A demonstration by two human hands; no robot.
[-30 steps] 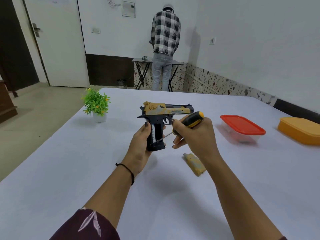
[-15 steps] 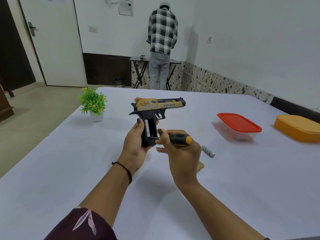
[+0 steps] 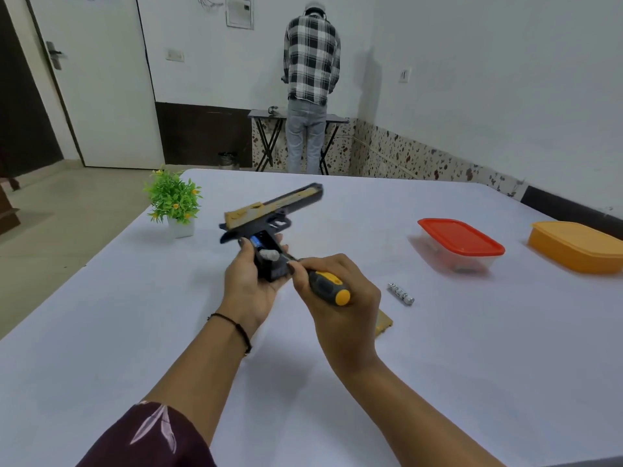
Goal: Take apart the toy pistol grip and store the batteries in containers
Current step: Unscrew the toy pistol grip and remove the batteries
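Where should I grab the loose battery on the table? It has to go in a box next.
Pinch the battery across the middle of its barrel, coming straight down from above. It lies flat on the table, its long axis running toward the lower right, with clear space around it. The round sides could roll, so close on both at once.

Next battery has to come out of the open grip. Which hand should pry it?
The right hand. It already holds the screwdriver, its tip at the open grip of the toy pistol, where a battery shows. The left hand is wrapped around the grip, steadying it.
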